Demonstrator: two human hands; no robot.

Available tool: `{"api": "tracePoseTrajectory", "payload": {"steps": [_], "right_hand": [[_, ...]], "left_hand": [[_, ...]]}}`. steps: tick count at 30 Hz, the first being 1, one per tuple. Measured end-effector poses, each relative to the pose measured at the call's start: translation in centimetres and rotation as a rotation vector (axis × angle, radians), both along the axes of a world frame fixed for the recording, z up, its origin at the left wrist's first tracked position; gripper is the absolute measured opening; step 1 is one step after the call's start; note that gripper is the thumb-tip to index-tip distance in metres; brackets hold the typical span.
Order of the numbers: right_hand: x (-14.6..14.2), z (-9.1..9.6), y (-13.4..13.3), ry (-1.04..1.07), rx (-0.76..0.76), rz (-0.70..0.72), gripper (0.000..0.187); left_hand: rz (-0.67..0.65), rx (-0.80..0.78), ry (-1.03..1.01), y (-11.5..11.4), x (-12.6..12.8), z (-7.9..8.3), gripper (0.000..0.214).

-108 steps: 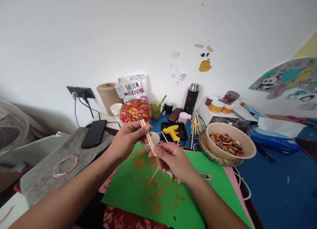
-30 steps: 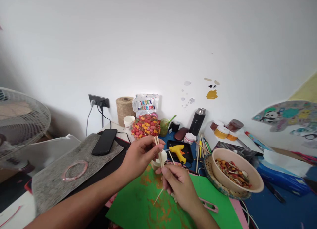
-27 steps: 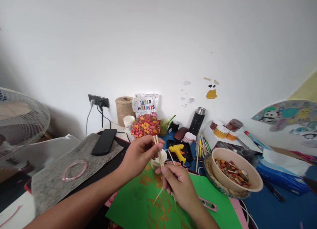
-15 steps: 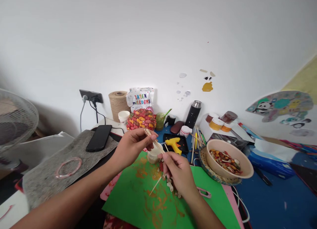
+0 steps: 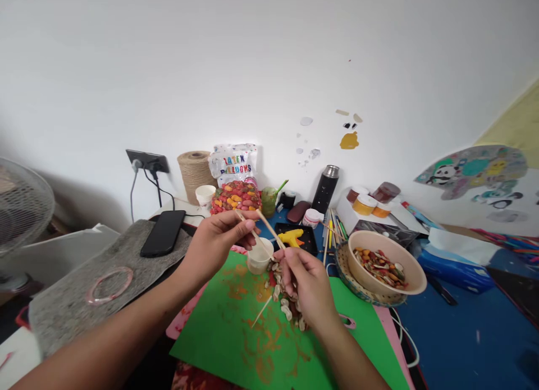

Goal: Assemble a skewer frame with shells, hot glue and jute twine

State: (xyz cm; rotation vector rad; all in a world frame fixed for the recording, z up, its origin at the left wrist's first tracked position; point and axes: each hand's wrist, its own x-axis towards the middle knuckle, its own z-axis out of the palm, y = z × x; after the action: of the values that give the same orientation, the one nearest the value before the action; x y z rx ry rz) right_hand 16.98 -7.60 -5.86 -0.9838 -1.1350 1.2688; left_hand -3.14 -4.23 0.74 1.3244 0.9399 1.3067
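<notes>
My left hand [image 5: 219, 241] pinches one thin wooden stick [image 5: 246, 226] near its upper end, above a small white cup [image 5: 260, 257]. My right hand [image 5: 305, 283] is closed on a second wooden stick [image 5: 269, 229] that slants up to the left, and pale shell pieces [image 5: 285, 305] hang or lie under its fingers. Both hands hover over a green sheet [image 5: 269, 334] smeared with orange-brown glue. A loose stick [image 5: 261, 312] lies on the sheet.
A beige bowl of coloured shells [image 5: 385, 262] sits in a woven tray at the right. A yellow glue gun [image 5: 291, 237], a black flask [image 5: 325, 188], a twine roll [image 5: 194, 169] and a balloon bag [image 5: 231, 162] line the back. A phone [image 5: 163, 232] lies on grey felt at left.
The two sticks that my hands held together have come apart, one in each hand. The camera has tipped down and right, so the green sheet and shell pieces show more.
</notes>
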Motion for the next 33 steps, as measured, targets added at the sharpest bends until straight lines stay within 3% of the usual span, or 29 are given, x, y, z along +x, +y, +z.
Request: {"api": "tracePoseTrajectory", "payload": {"steps": [7, 11, 17, 23, 33], "right_hand": [[0.2, -0.7, 0.5, 0.137, -0.027, -0.077, 0.05], [0.0, -0.2, 0.1, 0.033, 0.007, -0.048, 0.053], [-0.1, 0.7, -0.5, -0.085, -0.002, -0.015, 0.058], [0.0, 0.9, -0.4, -0.127, 0.02, -0.053, 0.057], [0.0, 0.8, -0.4, -0.109, 0.011, -0.062, 0.055]], "left_hand": [[0.042, -0.03, -0.202, 0.5, -0.4, 0.4, 0.034], [0.055, -0.008, -0.141, 0.4, -0.6, 0.2, 0.031], [0.002, 0.011, 0.135, 0.3, -0.5, 0.1, 0.039], [0.067, 0.046, 0.072, 0.9, -0.8, -0.2, 0.05], [0.018, 0.041, 0.096, 0.5, -0.7, 0.3, 0.037]]}}
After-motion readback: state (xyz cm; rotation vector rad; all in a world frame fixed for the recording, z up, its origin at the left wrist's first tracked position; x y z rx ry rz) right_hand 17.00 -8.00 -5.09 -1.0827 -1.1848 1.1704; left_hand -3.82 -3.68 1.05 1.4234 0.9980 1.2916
